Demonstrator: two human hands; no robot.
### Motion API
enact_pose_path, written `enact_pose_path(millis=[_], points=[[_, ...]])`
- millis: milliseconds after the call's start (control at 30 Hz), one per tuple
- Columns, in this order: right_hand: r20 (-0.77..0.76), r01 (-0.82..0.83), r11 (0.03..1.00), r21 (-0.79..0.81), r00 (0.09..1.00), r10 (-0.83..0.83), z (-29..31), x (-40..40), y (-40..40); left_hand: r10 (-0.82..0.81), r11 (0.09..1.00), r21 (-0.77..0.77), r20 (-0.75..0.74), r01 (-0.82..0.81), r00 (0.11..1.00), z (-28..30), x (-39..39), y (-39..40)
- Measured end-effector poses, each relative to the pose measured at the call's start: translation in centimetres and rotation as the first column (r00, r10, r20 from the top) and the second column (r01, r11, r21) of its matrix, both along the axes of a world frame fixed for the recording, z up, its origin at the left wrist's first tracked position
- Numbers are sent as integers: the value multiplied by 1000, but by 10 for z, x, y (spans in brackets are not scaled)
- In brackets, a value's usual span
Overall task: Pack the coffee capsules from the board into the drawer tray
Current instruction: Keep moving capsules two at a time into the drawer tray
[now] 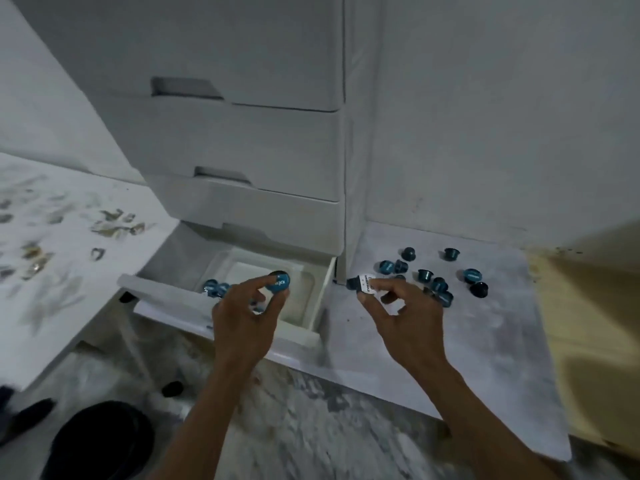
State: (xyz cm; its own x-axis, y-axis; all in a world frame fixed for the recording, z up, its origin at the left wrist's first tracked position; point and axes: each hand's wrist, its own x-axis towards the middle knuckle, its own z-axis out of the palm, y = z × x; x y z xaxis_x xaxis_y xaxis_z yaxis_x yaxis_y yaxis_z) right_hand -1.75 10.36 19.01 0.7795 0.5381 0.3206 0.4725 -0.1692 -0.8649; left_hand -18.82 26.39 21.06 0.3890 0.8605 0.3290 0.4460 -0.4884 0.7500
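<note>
My left hand pinches one blue coffee capsule between thumb and forefinger, foil face toward me, held over the white tray in the open bottom drawer. A few capsules already lie at the tray's left end. My right hand pinches a dark capsule with a white printed label at its fingertips, just right of the drawer unit's corner. About a dozen loose capsules sit scattered on the pale board behind that hand, some upright, some tipped.
</note>
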Motion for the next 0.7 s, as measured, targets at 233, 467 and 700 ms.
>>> enact_pose_path(millis=[233,467,700], points=[[-3,-1,994,-109,1000,1,2,-71,62,-56,998,1,-160,56,986,1,-89,100],[-17,-4,982,-187,1000,1,-5,-97,109,-262,965,-67,-250,254,932,-5,-82,155],[-27,-10,955,-296,1000,2,-42,-72,163,-411,911,-143,-341,386,845,-34,-39,193]])
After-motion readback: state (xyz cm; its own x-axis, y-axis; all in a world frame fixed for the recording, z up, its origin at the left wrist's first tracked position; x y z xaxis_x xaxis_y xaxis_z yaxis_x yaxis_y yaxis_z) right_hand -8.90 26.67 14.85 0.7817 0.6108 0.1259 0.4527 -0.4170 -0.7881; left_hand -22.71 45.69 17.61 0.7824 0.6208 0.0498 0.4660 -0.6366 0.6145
